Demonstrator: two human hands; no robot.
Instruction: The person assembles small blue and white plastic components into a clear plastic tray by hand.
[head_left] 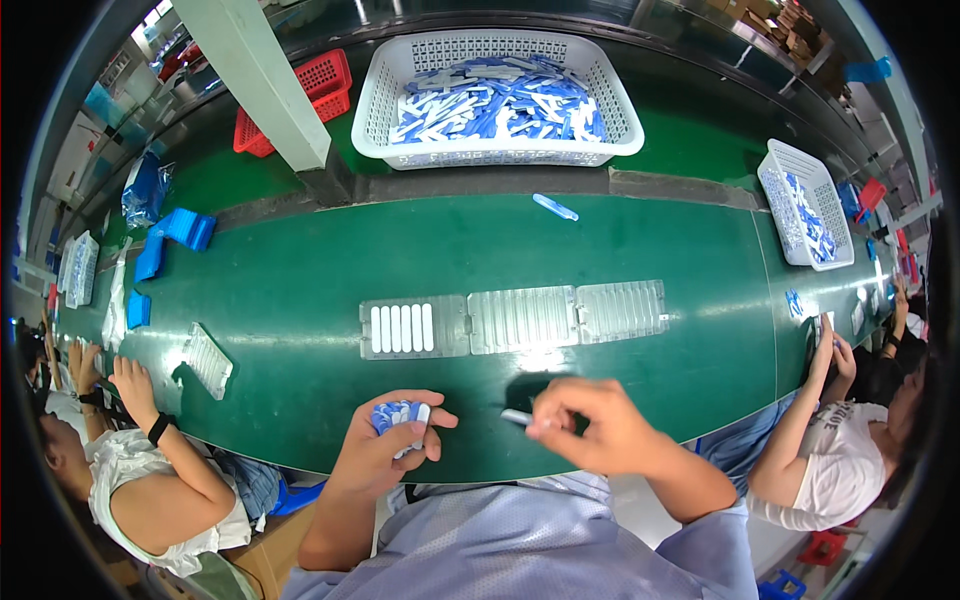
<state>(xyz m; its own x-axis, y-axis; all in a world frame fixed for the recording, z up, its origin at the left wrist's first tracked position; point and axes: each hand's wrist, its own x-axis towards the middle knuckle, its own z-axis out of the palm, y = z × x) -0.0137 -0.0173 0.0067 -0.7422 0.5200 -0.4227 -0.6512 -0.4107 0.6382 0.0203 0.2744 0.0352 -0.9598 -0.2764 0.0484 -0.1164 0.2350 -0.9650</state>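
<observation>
A bundle of small blue and white plastic sticks [397, 414] rests in my left hand [375, 450], whose fingers curl around it above the table's near edge. To its right, my right hand [598, 425] pinches one slim piece [515, 416] by its end, between thumb and forefinger. Beyond both hands a clear plastic tray [452, 322] holds several white sticks [402, 329] side by side. Joined in line to its right are a middle ribbed clear tray [522, 320] and a right-hand one [622, 310], with no sticks visible in their grooves.
A white basket [500, 152] heaped with blue and white sticks stands at the back. One blue stick [555, 207] lies on the green table [330, 245]. Another clear tray [208, 360] sits left, near a co-worker's hand [132, 385]. A second basket [790, 205] stands far right.
</observation>
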